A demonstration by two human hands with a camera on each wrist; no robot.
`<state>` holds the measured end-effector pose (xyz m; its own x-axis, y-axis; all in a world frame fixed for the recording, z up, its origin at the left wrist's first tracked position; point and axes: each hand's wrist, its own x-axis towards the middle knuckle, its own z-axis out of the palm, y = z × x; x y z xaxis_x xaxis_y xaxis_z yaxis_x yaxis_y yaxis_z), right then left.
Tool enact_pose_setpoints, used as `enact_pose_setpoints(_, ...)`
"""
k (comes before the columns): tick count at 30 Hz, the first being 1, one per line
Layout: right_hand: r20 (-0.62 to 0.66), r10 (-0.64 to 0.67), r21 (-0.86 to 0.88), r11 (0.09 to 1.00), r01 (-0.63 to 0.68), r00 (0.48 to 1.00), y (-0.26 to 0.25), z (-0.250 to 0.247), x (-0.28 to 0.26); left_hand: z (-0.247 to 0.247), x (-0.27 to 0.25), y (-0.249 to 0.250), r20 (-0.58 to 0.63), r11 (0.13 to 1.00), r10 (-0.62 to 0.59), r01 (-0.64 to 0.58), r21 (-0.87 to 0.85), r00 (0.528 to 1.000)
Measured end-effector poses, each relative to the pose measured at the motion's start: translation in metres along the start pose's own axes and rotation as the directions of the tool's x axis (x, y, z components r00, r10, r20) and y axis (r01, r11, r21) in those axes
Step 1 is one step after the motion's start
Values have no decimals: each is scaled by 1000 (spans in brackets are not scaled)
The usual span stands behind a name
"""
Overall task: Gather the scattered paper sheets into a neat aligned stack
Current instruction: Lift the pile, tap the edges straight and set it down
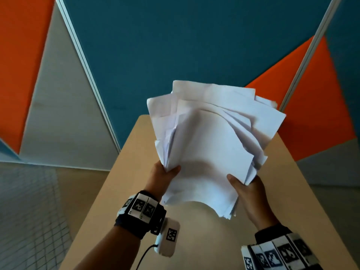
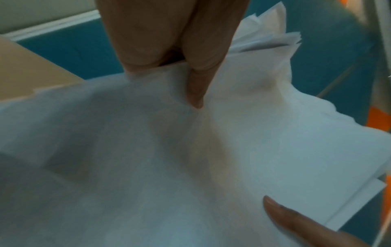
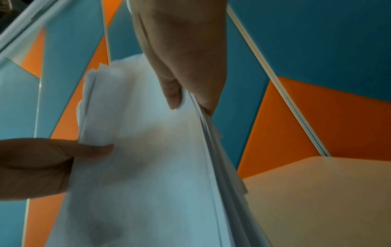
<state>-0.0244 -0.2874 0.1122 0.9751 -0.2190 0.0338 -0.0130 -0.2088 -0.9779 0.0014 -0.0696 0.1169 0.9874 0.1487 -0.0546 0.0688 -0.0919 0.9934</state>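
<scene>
I hold the bundle of white paper sheets [image 1: 208,145] above the beige table [image 1: 303,191], edges fanned and uneven. My left hand [image 1: 161,176] pinches its left edge, thumb on top. My right hand [image 1: 251,193] grips the right edge likewise.

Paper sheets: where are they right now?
In the head view, the paper sheets are held centre-frame above the wooden table, fanned unevenly, left hand and right hand gripping opposite sides.

We wear black wrist straps [image 1: 139,221] ringed with white blocks bearing black square codes — at seven o'clock a white tagged module [image 1: 167,238] trails a black cable [image 1: 145,254].
</scene>
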Motion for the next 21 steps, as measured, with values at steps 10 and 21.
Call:
enact_pose_setpoints(10, -25, 18, 26, 1000, -18, 1000, 18, 6, -17, -17, -2, -27, 17, 999, -21, 21, -26, 1000)
enact_pose_setpoints(21, -105, -38, 92, 995, 48, 994, 18, 0, -19, -24, 5, -27, 27, 999, 39, -40, 34, 999)
